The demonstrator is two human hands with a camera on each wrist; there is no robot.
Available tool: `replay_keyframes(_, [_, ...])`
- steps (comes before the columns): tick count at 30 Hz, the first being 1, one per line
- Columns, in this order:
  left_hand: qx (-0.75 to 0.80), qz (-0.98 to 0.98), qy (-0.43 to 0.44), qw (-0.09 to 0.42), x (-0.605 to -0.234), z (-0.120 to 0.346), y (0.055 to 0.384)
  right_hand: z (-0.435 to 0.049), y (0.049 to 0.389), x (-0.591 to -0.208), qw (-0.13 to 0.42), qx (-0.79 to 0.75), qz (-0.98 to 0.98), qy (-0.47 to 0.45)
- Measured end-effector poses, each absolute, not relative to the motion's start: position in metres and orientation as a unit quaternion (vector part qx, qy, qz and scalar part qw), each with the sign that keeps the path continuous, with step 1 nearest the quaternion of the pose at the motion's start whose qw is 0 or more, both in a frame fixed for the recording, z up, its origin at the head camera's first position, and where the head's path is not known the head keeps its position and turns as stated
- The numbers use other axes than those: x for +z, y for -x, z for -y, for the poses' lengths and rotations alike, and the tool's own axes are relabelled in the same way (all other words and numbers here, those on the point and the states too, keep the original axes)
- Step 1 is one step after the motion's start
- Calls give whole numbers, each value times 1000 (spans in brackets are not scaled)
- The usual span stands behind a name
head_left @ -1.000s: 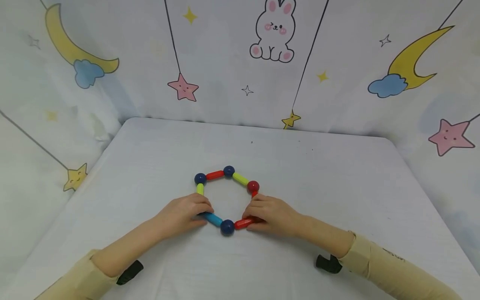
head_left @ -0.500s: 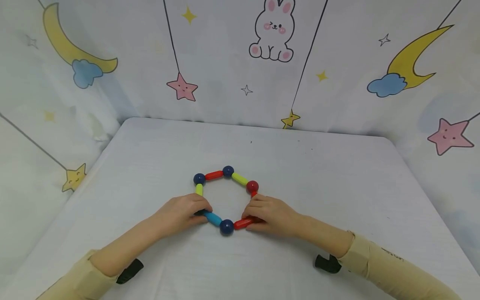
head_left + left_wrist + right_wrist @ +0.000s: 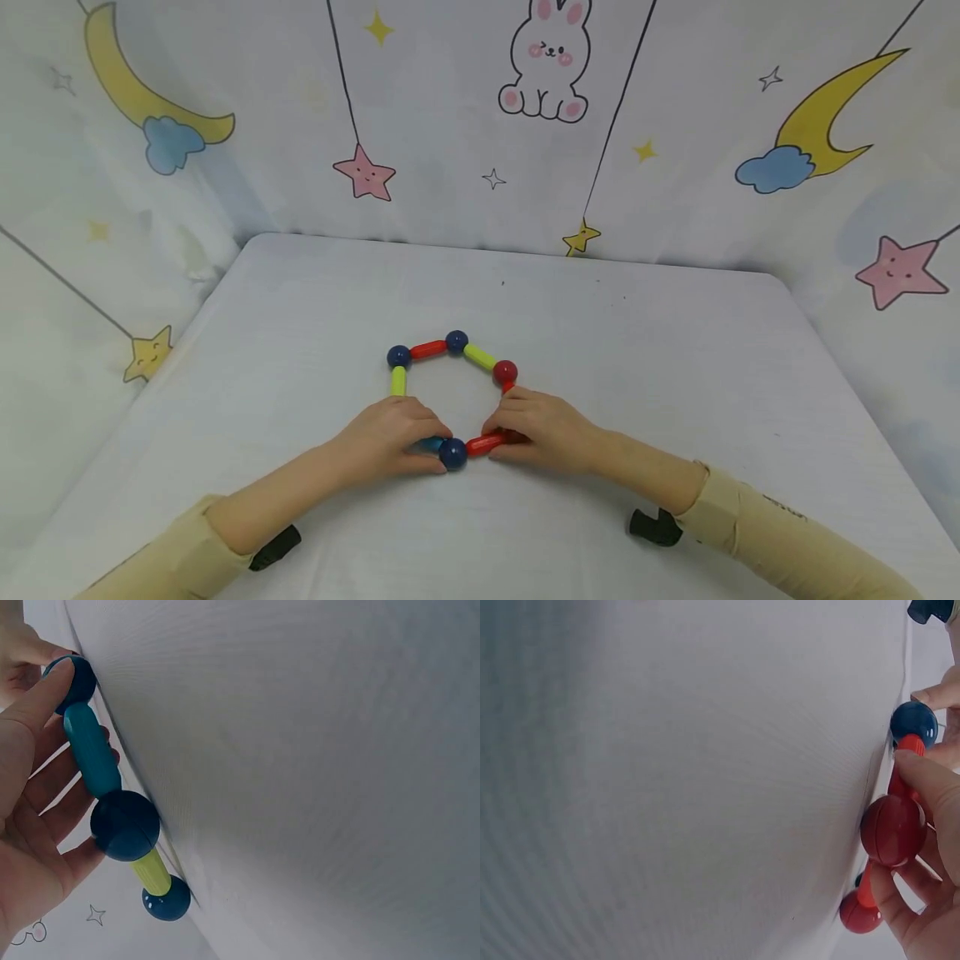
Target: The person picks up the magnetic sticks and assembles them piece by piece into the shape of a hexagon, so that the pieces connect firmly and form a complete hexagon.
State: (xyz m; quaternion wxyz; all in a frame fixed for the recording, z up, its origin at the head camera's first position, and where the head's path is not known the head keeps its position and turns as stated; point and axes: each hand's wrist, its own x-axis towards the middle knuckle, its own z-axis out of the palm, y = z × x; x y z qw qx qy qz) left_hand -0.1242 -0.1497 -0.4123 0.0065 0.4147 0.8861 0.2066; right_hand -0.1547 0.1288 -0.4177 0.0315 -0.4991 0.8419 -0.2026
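Note:
A ring of magnetic building sticks and balls lies on the white table (image 3: 637, 350). My left hand (image 3: 393, 437) pinches the front dark blue ball (image 3: 453, 454), its thumb on the ball and its fingers behind the blue stick (image 3: 91, 748). A second dark blue ball (image 3: 126, 825) sits near the little finger in the left wrist view; the head view hides it. My right hand (image 3: 547, 429) grips the front red stick (image 3: 486, 443) with the thumb, fingers curled behind. Beside it is a red ball (image 3: 894, 831), mostly covered in the head view.
The far side of the ring has a red stick (image 3: 429, 350), a yellow-green stick (image 3: 480, 357), two dark blue balls (image 3: 457, 342) and a red ball (image 3: 506, 372). Another yellow-green stick (image 3: 398, 382) forms the left side. A patterned cloth (image 3: 450, 100) hangs behind the table.
My left hand has slid right and towards me, from the left corner of the ring along the blue stick to the front dark blue ball. The right hand keeps its place.

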Motion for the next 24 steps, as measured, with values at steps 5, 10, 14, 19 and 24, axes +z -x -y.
replay_keyframes(5, [197,-891,-409,8,-412,148,123,-128,155,-416,28,-201,-842,500])
replay_keyframes(10, [228,-894,-386,7,-404,152,134,-130,153,-415,21,-224,-873,433])
replay_keyframes(14, [251,-920,-297,-48,-397,163,161,-133,154,-409,27,-252,-920,298])
replay_keyframes(19, [217,-956,-198,-4,-397,172,194,-138,161,-409,101,-242,-938,225])
replay_keyframes(24, [218,-956,-186,56,-401,167,209,-141,166,-411,138,-252,-938,193])
